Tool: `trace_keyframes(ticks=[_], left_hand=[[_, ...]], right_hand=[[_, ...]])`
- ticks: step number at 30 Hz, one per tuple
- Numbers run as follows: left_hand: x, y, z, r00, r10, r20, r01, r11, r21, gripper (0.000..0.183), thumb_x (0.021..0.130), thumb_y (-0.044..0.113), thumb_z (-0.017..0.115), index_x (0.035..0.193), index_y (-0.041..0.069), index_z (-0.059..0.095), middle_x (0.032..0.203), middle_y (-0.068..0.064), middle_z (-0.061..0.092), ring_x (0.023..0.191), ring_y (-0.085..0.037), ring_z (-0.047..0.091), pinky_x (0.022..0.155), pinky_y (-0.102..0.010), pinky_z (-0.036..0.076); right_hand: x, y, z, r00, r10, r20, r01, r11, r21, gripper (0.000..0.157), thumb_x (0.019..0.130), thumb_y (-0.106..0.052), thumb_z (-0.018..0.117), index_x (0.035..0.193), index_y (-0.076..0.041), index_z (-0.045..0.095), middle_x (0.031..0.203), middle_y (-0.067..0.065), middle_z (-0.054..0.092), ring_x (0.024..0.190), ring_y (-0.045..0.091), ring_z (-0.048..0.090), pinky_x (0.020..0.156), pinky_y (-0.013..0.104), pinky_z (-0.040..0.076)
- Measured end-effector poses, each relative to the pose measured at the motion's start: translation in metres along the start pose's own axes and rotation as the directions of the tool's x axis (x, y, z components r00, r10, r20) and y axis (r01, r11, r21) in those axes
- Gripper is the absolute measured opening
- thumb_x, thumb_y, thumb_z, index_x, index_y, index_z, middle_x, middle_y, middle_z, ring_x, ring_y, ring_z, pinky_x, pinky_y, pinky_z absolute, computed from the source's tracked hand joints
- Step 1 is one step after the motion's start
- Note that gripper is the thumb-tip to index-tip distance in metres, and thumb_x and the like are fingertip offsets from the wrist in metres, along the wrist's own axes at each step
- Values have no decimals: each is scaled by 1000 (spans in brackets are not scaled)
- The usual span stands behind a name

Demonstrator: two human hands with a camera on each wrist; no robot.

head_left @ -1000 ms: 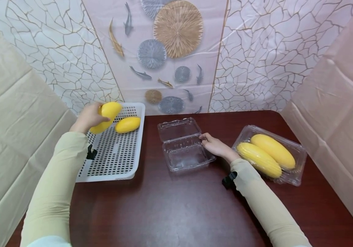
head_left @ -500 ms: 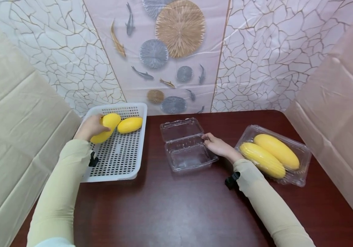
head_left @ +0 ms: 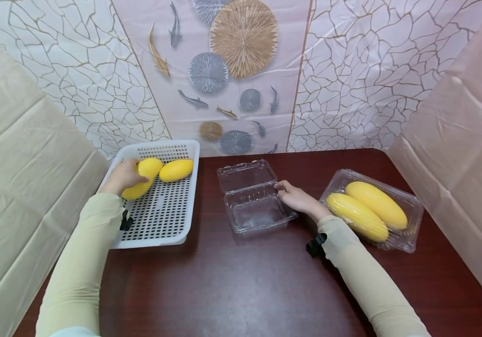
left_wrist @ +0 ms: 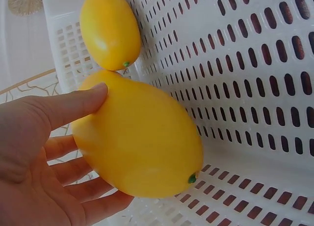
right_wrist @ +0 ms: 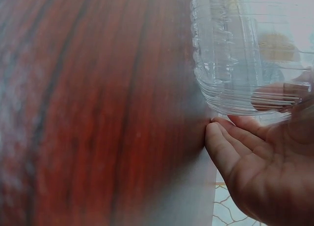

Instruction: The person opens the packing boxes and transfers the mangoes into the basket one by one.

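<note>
Yellow fruit [left_wrist: 142, 142], gripped between the thumb and fingers of the left hand [head_left: 123, 179] inside the white basket [head_left: 152, 243], near a second fruit [head_left: 176, 171]; the step appears to be settling it there. The right hand [head_left: 297, 197] holds the side edge of an open clear box [head_left: 258, 216] on the surface [head_left: 224, 281]. Next would come a gentle release, without rolling the fruit.

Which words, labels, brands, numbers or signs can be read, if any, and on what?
None readable: no lettering shows on the yellow fruits, white basket or clear containers.
The backdrop bears only printed pictures and lines.
Any marks on the black wrist devices are too small to read.
</note>
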State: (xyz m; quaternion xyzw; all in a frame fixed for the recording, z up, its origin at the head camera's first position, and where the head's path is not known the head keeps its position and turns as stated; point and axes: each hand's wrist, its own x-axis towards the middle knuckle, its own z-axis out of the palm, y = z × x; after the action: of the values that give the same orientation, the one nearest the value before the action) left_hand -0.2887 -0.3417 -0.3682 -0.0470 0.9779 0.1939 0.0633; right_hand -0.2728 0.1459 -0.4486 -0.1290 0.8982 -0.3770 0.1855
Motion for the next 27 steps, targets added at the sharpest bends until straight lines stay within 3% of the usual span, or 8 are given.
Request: trace_keyframes(ticks=[7,19,27], left_hand=[[-2,-3,5,1000,8,15,-8,1000,-2,72,91,15,70,145,-16,34,141,-38,43,128,-53,43,108,-64,33],[-1,3,5,998,-22,60,22,1000,-2,79,94,16,66,151,-16,22,148,-40,32,135,-55,34,112,-65,27],[1,-1,7,998,-29,52,31,999,-39,72,93,16,67,146,-17,29,138,-39,43,126,-53,44,107,-63,35]], right_hand=[[0,-1,0,1000,1,2,-1,1000,-8,46,107,-23,32,147,-2,37,151,25,42,138,39,42,111,55,34],[1,-1,-1,1000,8,-4,-9,1000,-9,47,107,-24,32,148,-3,36,152,24,42,139,39,41,111,55,34],[-1,0,0,1000,13,0,-13,1000,-7,47,107,-24,32,149,-3,36,153,24,40,140,39,40,112,56,33]])
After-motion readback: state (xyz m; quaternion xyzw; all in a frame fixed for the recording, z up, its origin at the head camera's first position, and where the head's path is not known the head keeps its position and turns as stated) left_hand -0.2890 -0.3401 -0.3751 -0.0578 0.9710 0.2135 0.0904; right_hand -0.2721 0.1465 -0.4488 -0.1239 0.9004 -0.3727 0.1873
